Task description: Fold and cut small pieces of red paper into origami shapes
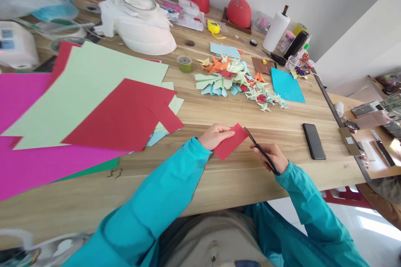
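My left hand [214, 135] pinches a small red piece of paper [231, 142] just above the wooden table [219, 183], fingers closed on its left edge. My right hand [272, 156] grips black scissors [261, 151], whose blades point up-left and touch the paper's right corner. Both arms wear teal sleeves.
Large red, pale green and magenta paper sheets [94, 104] lie overlapping at the left. A pile of folded paper shapes [238, 81] and a blue sheet [286, 85] sit further back. A black phone [313, 141] lies to the right. A white paper roll [276, 31] stands at the far edge.
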